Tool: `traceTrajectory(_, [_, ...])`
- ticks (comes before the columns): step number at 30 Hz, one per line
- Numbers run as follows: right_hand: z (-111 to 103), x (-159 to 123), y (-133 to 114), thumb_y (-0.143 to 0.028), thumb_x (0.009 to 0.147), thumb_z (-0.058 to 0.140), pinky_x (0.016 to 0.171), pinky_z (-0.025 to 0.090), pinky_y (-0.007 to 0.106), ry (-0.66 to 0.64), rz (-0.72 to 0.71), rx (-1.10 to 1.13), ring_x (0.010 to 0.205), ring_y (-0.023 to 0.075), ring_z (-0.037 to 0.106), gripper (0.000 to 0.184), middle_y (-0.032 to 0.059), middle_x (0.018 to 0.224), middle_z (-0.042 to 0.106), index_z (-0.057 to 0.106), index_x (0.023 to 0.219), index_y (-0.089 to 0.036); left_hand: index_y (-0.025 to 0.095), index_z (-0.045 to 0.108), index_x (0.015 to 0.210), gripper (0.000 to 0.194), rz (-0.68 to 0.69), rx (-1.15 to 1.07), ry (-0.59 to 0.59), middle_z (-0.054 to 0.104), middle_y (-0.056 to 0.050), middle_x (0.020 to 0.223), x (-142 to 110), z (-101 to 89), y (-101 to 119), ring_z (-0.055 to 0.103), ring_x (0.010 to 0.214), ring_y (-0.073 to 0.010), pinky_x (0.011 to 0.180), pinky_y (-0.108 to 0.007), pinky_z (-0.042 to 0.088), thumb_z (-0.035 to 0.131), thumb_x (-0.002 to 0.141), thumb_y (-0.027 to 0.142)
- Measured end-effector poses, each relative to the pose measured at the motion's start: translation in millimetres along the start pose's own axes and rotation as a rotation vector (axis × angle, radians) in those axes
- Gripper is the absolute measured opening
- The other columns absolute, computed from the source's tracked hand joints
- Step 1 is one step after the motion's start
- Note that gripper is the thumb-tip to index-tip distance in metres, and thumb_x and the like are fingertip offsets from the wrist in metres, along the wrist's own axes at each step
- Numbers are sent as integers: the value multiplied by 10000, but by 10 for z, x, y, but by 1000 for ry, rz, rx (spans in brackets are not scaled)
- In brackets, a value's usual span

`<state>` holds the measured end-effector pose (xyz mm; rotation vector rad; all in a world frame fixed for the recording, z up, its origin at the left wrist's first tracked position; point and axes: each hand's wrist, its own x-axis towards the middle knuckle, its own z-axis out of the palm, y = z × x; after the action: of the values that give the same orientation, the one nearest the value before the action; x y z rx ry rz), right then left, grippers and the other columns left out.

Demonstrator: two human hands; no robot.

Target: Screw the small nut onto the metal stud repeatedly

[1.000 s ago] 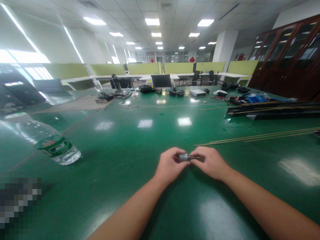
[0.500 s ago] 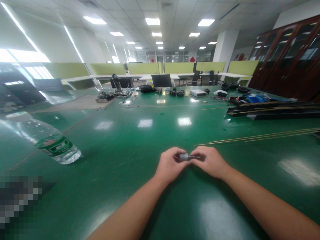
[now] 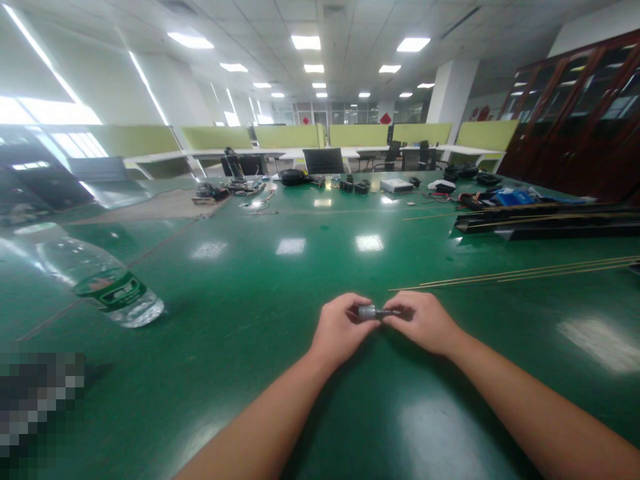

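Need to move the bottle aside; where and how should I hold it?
Probably around the bottle at its label, coming from the right: the label wraps the round lower half, the cap is up, and your left hand is that side.

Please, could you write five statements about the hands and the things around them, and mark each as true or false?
1. The left hand holds a silver-grey, cylindrical piece. True.
2. The thin dark piece at its right end is free of any hand. False: the right hand pinches it.
3. The clear plastic bottle with a green label is to the left of both hands. True.
4. The thin, straight, yellowish rods lie beside the bottle. False: they lie beyond the right hand, extending rightwards.
5. The glossy green tabletop reflects ceiling lights. True.
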<state>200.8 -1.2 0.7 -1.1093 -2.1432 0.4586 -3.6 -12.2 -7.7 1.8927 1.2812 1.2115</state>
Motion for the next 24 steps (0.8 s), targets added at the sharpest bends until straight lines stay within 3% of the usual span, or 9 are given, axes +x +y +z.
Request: traceTrajectory(24, [-31,-5,29,-194,787,713,647,442,273,10,7,-25,677,168,617,69,10,744,696,744,846,-209,182,706,897,273,2,-4,33,717,-18,850,12,-9,-29,657,711,-138,667,-239,554,825,653,154])
